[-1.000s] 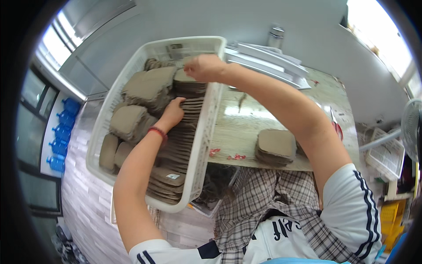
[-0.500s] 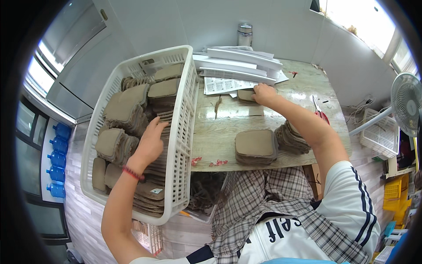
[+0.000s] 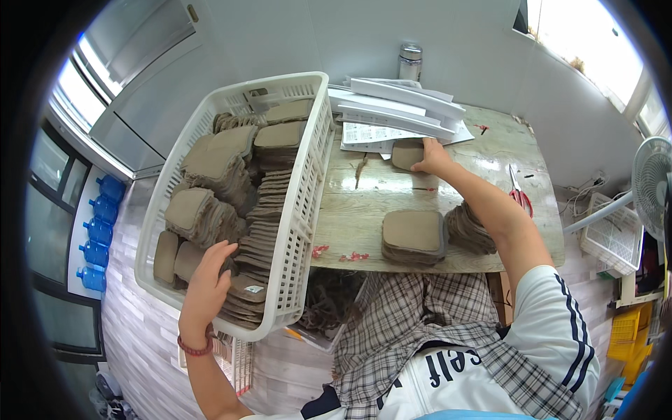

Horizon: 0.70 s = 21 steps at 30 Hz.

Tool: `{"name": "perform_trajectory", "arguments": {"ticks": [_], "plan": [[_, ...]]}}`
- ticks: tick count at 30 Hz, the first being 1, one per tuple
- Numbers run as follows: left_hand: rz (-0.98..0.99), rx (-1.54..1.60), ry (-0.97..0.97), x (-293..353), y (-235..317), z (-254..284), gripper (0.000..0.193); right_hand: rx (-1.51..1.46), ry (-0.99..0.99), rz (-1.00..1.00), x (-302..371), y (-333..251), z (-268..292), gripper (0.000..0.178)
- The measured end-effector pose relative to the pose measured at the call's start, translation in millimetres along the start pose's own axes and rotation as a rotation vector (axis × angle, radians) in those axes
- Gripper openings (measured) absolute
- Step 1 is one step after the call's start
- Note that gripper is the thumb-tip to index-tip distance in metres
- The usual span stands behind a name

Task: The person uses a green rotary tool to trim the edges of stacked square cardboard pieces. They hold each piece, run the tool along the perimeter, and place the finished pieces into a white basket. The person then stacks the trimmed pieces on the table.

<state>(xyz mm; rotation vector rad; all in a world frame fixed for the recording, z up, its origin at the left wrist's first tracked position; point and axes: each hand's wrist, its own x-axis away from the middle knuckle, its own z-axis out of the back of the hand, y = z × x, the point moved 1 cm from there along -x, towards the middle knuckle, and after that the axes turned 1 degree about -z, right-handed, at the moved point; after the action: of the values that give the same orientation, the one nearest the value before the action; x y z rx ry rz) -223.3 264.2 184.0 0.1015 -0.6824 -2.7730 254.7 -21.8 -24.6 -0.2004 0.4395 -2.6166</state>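
Inside the white slatted basket point(image 3: 323, 133) on the left, stacks of brown rounded-square fabric pads point(image 3: 218, 148) lie flat or stand on edge. My left hand point(image 3: 204, 287) is over the basket's near part, fingers stretched out beside a row of pads point(image 3: 269, 210); nothing shows in its grasp. At the far side of the table, my right hand point(image 3: 435, 157) has its thumb and fingers around the right edge of a brown pad point(image 3: 406, 154) lying by the papers. Closer to me stand a squared pad stack point(image 3: 411, 229) and a looser, leaning stack point(image 3: 467, 225), partly behind my right forearm.
White paper sheets point(image 3: 399, 105) are piled at the table's back, before a metal-capped bottle point(image 3: 410, 63). Red-handled scissors point(image 3: 519, 192) lie at the right. Red scraps point(image 3: 353, 257) dot the near edge. A bin of dark scraps point(image 3: 329, 304) sits below; a fan point(image 3: 651, 185) stands right.
My left hand has drawn back toward me within the basket, away from the edge-standing row. My right hand stays at the pad, its thumb now showing at the near corner. The view shifted slightly.
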Motion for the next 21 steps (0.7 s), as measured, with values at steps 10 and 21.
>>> {"name": "perform_trajectory", "arguments": {"ticks": [10,21], "plan": [[0.015,0.101,0.308,49,20,-26,0.044,0.004,-0.02,-0.027,3,6,-5,0.1],[0.027,0.126,0.464,52,13,-38,0.04,-0.186,0.07,0.132,53,-26,19,0.036]]}}
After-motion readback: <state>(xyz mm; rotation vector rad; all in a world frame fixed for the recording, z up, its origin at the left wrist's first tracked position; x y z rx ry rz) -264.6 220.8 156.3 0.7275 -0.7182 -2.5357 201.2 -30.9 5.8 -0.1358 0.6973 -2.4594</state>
